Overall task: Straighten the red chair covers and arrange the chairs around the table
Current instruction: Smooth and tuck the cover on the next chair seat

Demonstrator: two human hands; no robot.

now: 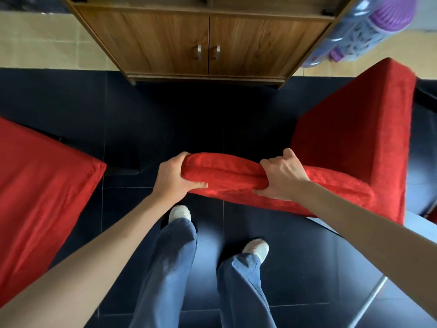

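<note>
A chair in a red plush cover [350, 138] stands in front of me, turned to the right, its top edge pointing toward me. My left hand [176, 177] grips the left end of that top edge, fingers curled over it. My right hand [280, 177] grips the same edge further right, bunching the red fabric. A second red-covered chair [40, 185] fills the left side of the view.
A wooden cabinet [203, 41] with two doors stands against the far wall. A blue and purple plastic fan [364, 29] is at the upper right. My legs and white shoes [179, 213] are on the dark tiled floor [165, 114]. A metal leg [371, 301] crosses the lower right.
</note>
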